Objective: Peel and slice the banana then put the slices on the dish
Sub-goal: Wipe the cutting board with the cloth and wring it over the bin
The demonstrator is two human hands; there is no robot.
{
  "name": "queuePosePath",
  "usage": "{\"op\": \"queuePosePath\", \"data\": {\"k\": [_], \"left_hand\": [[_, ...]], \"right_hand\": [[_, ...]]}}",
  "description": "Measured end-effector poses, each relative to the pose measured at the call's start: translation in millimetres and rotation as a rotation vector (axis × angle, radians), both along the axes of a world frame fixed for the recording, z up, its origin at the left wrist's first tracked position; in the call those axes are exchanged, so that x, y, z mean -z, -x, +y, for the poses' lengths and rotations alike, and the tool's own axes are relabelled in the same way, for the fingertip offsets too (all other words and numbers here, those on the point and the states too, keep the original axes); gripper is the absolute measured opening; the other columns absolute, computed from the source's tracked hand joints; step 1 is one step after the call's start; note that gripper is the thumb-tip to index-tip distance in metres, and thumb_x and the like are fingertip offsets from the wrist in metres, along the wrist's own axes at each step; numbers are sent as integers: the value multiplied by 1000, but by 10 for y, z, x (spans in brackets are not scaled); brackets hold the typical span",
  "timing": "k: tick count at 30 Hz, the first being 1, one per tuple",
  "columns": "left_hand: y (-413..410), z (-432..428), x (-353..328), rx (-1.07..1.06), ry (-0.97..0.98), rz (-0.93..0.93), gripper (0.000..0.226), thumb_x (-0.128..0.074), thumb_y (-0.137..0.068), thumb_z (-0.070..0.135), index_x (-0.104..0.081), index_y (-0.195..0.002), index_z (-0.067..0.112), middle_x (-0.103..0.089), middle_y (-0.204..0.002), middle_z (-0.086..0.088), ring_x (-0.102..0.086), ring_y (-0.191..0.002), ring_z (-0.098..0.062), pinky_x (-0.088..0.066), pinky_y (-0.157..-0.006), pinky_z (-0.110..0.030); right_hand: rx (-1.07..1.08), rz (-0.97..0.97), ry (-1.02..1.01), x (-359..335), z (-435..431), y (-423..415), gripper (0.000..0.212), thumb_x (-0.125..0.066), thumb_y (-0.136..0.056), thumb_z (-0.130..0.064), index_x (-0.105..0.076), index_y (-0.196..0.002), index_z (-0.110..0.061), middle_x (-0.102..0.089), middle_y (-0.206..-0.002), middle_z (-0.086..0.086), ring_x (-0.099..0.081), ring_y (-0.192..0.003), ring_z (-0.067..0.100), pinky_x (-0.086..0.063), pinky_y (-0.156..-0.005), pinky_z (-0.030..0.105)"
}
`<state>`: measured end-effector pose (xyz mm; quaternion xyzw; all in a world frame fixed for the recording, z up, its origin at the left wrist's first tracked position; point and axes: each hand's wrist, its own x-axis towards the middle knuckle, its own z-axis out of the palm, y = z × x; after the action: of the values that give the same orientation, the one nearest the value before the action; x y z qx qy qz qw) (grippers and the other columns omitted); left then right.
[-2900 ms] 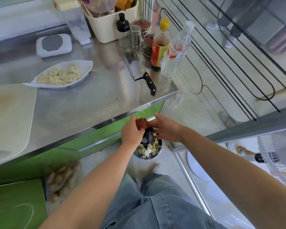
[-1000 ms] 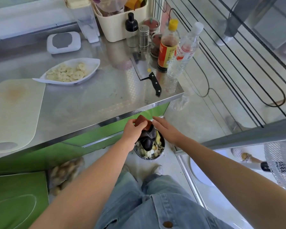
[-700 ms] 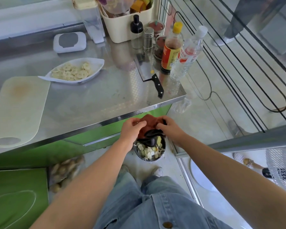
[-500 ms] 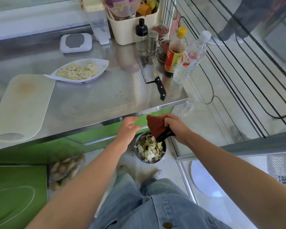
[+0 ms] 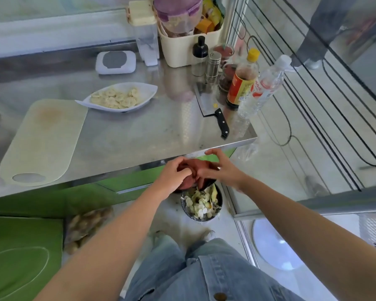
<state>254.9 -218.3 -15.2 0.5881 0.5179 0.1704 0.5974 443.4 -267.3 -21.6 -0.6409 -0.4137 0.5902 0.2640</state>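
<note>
Broadly, the job reads as finished, so the remaining risks are cleanup ones.

Steel table (image 5: 128, 131): its front edge sits just above both hands. A quick upward lift could rap knuckles on the lip and jolt whatever rests on top.

Cutting board (image 5: 41, 140): flat at the left, well apart from the action. Low concern.

Dish (image 5: 149, 89): mid-table, loaded with banana slices (image 5: 115, 98), well apart from the hands. A hard knock to the table looks like the only threat.

Cleaver (image 5: 213, 107): lying flat, black handle pointing at the front right corner and near the edge. A careless sweep of the cloth there could push it off toward the floor.

Bin (image 5: 195, 218): on the floor below the table edge, holding peel and scraps.

Cloth (image 5: 195, 168): reddish, bunched directly over the bin. A slack grip would drop it into the waste.

Left hand (image 5: 174, 177) and right hand (image 5: 221, 170): together, fingers curled into the cloth, right forefinger raised near the table edge. Wiping or wringing, cannot tell.
</note>
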Motion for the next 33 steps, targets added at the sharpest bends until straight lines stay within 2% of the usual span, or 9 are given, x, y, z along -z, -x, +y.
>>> {"op": "queuePosePath", "data": {"k": [3,7,11,15,19,22,26,30,33], "left_hand": [[25,32,-54,18,64,8,20,-57,-85,9,-63,-95,25,-67,-95,1,-61,-91,-16,-48,-83,-31],[171,127,-36,128,12,134,28,-59,-80,5,-64,-105,16,-67,-97,-3,-61,-89,-18,-47,-74,-28],[333,214,51,174,-230,482,28,-68,-74,11,-68,-101,17,-68,-98,0,-62,-91,-19,-47,-80,-29],[353,229,61,145,-310,607,16,-67,-75,10,-69,-89,17,-69,-89,0,-62,-84,-19,-46,-72,-29],[395,282,118,190,-323,499,18,-60,-81,9,-68,-95,18,-68,-87,1,-62,-80,-17,-45,-69,-28],[397,248,165,151,-305,457,13,-58,-85,11,-59,-98,17,-66,-93,2,-63,-85,-18,-50,-78,-35],[429,247,185,192,-352,463,19,-55,-89,11,-71,-99,10,-69,-97,-4,-62,-91,-22,-48,-83,-34],[489,253,163,194,-183,270,24,-45,-92,8,-67,-84,14,-64,-73,-3,-59,-70,-19,-45,-67,-33],[380,203,73,149,-103,253,25,-37,-96,13,-52,-77,13,-45,-68,-1,-43,-64,-15,-32,-65,-33]], "right_hand": [[-190,-235,-37,47,-4,230,87,-86,-53,-44,-29,-117,-27,-43,-120,7,-54,-106,20,-53,-86,32],[-110,-460,-80,49,63,304,19,-58,-76,-11,-56,-93,-5,-54,-81,7,-54,-80,26,-39,-60,28],[8,-621,-106,15,76,173,28,-45,-80,-18,-55,-60,-2,-53,-75,7,-55,-76,28,-46,-69,35],[186,-597,-112,-37,54,168,22,-45,-85,-12,-64,-73,-10,-60,-71,5,-58,-68,24,-48,-63,33],[283,-514,-121,-64,26,88,18,-46,-89,-10,-61,-81,-17,-59,-73,3,-54,-62,15,-38,-51,18],[302,-418,-108,-66,-1,49,17,-44,-93,-10,-59,-88,-13,-56,-79,5,-50,-70,16,-37,-57,25],[316,-387,-134,-56,-54,-54,13,-49,-96,-19,-58,-91,-12,-59,-87,5,-52,-79,16,-41,-64,25],[352,-322,-140,-75,-144,-210,35,-46,-99,-27,-55,-74,-5,-47,-68,6,-43,-65,16,-33,-63,30],[409,-240,-47,-38,-143,-173,43,-39,-101,-39,-57,-82,-3,-51,-75,8,-49,-72,19,-39,-72,33]]}}
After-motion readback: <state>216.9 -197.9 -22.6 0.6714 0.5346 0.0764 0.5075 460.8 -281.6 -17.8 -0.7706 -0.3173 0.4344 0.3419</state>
